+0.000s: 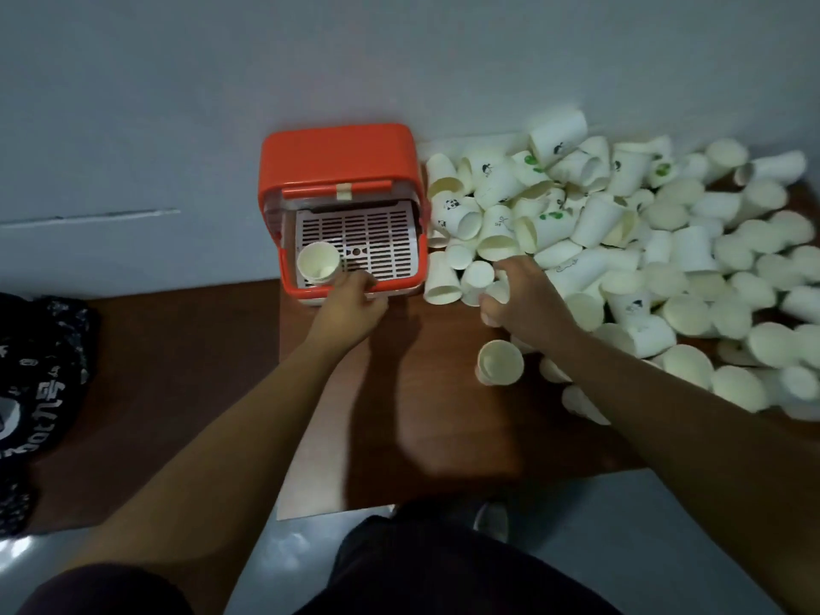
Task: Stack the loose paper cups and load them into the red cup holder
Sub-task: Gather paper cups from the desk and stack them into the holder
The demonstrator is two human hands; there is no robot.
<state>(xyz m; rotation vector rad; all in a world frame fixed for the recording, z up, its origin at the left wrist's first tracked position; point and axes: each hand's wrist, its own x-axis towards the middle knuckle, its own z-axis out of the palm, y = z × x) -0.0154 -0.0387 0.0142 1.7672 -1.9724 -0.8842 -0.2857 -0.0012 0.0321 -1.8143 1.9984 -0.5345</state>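
Note:
The red cup holder (341, 157) stands open against the wall, with its white slotted tray (377, 241) showing. A stack of paper cups (318, 263) sits in the tray's front left corner. My left hand (352, 304) rests at the holder's front edge just right of that stack, its fingers curled. My right hand (528, 295) reaches into the big pile of loose paper cups (621, 241) and grips one cup (497, 295) at the pile's near left edge. Another short stack of cups (500, 362) stands upright on the table below my right hand.
The brown table (399, 415) runs up to a grey wall (266, 82). A dark printed cloth (31, 383) lies at the left edge. The grey floor (599, 526) and my dark-clothed legs (421, 570) show below the table's front edge.

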